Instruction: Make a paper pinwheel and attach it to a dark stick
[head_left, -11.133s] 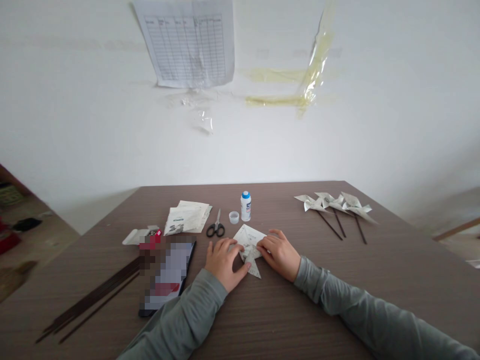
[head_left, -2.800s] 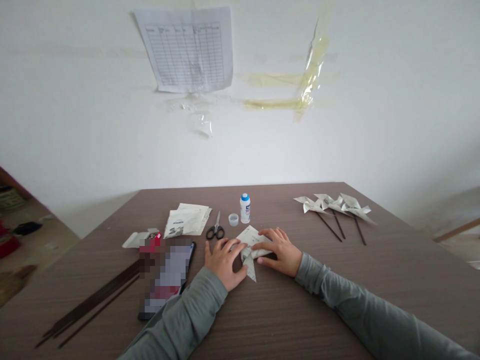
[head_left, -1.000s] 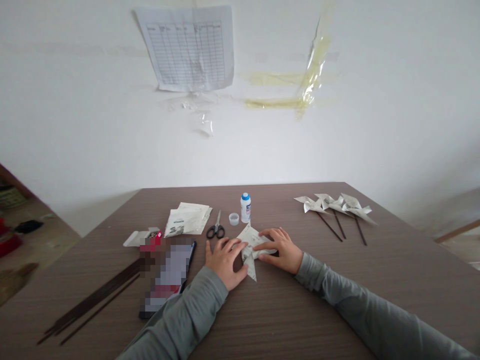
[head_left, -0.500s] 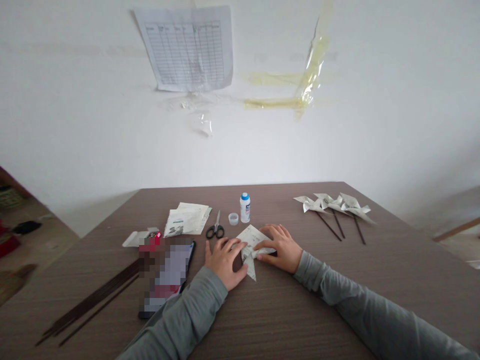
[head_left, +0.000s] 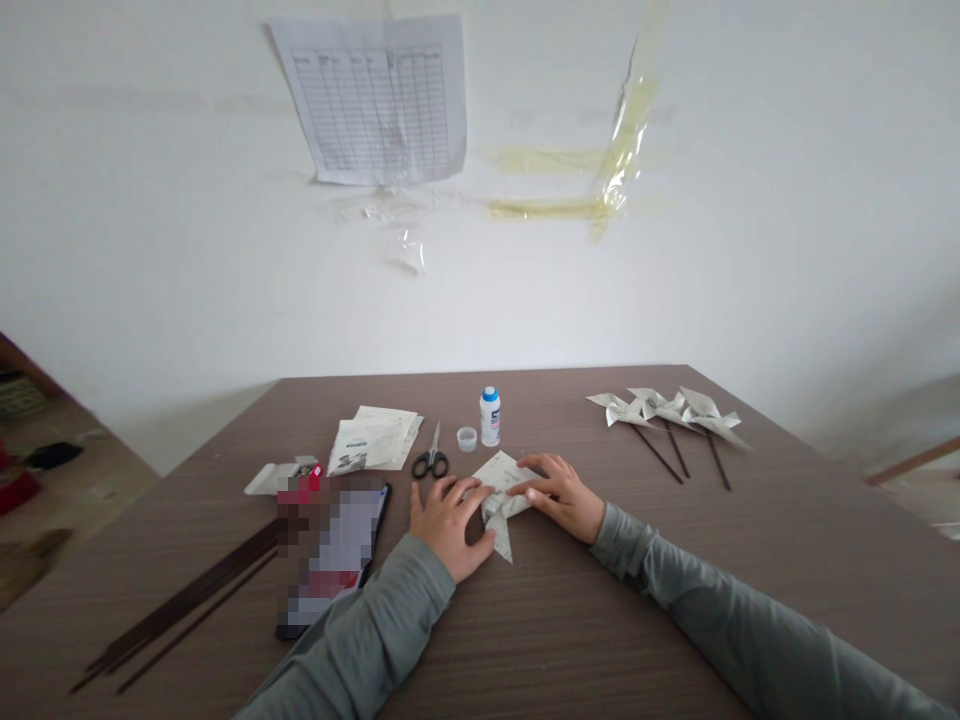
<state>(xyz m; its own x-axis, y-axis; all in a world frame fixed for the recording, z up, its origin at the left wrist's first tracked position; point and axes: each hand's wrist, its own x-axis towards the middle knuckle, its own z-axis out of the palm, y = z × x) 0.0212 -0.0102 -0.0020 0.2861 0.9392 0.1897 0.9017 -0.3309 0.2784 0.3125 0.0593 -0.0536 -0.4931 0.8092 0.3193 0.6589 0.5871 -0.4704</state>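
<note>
A partly folded pinwheel (head_left: pixel 499 472) of printed paper lies on the table between my hands. My left hand (head_left: pixel 448 520) rests over its left side, fingers spread, the index fingertip on the folds near the middle and the thumb beside the lower blade. My right hand (head_left: pixel 566 495) closes on the right side, with thumb and index finger at a curled-over flap. Just beyond the paper stands a white glue bottle (head_left: pixel 490 418) with a blue top, and a clear cap (head_left: pixel 466 439) sits beside it. Black-handled scissors (head_left: pixel 430 460) lie beyond my left hand.
Several paper squares (head_left: pixel 371 438) lie at the left, near a small open box (head_left: pixel 296 480). A phone (head_left: pixel 337 555) and dark thin sticks (head_left: pixel 187 595) are nearer my left sleeve. Three pinwheels on sticks (head_left: pixel 667 408) lie at the back right. A white wall (head_left: pixel 480 310) borders the table.
My right thumb has moved up onto the paper, and the right-hand flap is now curled inward. My left hand has stayed in place.
</note>
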